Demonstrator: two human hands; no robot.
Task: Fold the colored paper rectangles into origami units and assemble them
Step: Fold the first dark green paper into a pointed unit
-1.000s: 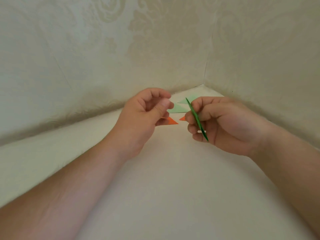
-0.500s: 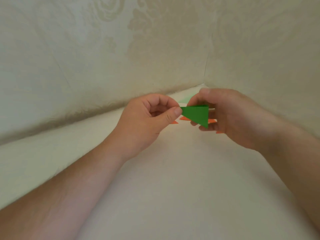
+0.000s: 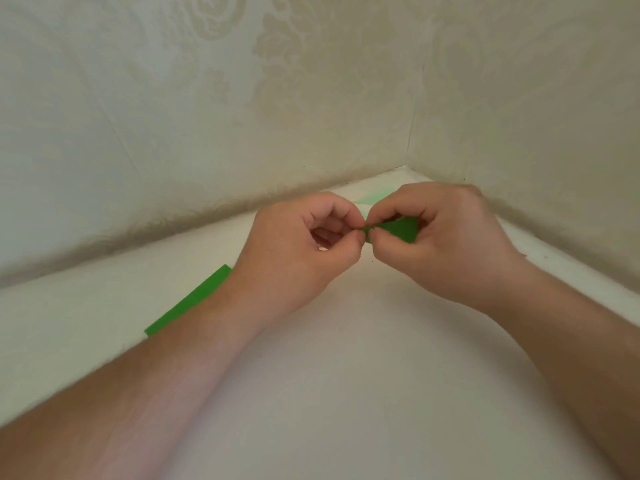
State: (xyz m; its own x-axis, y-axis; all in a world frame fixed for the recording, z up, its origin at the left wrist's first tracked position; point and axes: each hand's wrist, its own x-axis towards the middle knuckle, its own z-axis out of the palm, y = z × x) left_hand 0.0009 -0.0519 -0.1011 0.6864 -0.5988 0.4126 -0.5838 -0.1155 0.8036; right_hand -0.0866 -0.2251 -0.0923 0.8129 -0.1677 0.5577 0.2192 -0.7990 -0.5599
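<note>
Holding: you pinch the folded green unit (image 3: 394, 229) between both hands, just right of frame centre.
Axis: its long side runs left-right, narrow end toward your left hand (image 3: 304, 251).
Left hand: thumb and forefinger pinch that left tip.
Right hand (image 3: 446, 244): fingers curl round the wider part, hiding most of it.
Green strip (image 3: 190, 301): flat on the white table (image 3: 346, 393), lower left, partly under your left forearm.

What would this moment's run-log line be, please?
left hand: pinches green unit | right hand: pinches it | green rectangle: on table
</note>
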